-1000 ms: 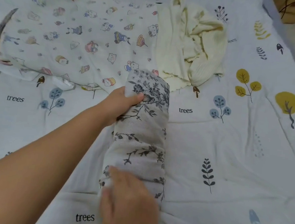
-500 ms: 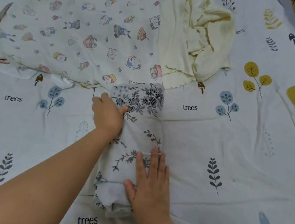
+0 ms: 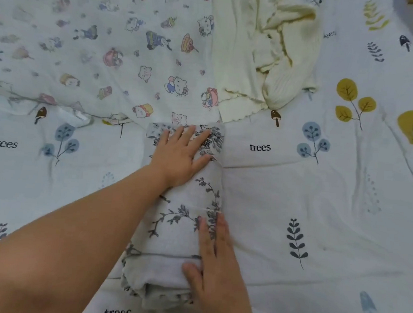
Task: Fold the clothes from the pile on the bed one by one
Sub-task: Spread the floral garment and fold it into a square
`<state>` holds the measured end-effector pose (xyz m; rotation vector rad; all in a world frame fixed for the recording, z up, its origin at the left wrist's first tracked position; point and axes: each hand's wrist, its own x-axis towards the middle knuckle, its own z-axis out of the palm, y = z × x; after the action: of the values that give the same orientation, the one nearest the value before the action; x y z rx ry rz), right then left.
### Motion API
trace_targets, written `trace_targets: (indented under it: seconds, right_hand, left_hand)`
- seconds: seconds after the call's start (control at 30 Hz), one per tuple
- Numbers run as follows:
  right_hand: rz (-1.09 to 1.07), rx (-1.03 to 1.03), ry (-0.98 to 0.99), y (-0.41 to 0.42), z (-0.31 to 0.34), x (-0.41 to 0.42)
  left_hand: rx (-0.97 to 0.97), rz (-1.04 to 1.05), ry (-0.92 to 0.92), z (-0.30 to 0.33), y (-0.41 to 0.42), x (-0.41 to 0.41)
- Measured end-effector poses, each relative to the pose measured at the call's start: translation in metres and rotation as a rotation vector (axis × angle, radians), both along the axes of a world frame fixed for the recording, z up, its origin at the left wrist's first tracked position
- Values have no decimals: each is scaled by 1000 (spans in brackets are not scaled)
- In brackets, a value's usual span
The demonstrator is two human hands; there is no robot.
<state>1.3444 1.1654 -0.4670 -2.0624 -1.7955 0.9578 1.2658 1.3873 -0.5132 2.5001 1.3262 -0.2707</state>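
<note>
The folded floral garment [image 3: 177, 228] lay lengthwise on the bed [image 3: 318, 227]; the left hand [image 3: 178, 154] pressed flat on its far end, the right hand [image 3: 214, 263] flat along its near right edge, neither gripping

1. Three garments: a floral one [image 3: 179, 233] folded in the middle, a cartoon-print one [image 3: 105, 49] far left, a cream knit [image 3: 270, 52] far right.
2. Two hands: left [image 3: 178, 154], right [image 3: 214, 263], both flat on the floral one.
3. One bed [image 3: 318, 227], with a tree-print sheet.
</note>
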Motion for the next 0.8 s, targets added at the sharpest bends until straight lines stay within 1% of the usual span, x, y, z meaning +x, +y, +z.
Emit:
trace_targets:
  seconds: [0.03,0.07,0.13,0.2,0.37,0.57,0.67,0.8]
  right_hand:
    - [-25,-23,137,-4,2,9]
    - [-85,-6,205,-8,2,18]
    - [-216,63,214,-12,5,35]
    - [-234,58,207,-14,9,44]
    - [-102,-13,136,-24,13,50]
    - [122,161,-120,-28,9,53]
    - [213,218,-216,-22,4,53]
    - [352,268,-268,-21,-4,50]
  left_hand:
    - [-13,5,-2,3,2,1]
    - [-25,16,-10,6,5,2]
    - [-16,52,-20,14,13,5]
    - [8,78,-36,22,22,10]
    - [45,134,-112,31,36,23]
    - [0,209,-305,32,37,44]
    - [-7,241,-287,29,37,50]
    - [28,295,-299,27,36,54]
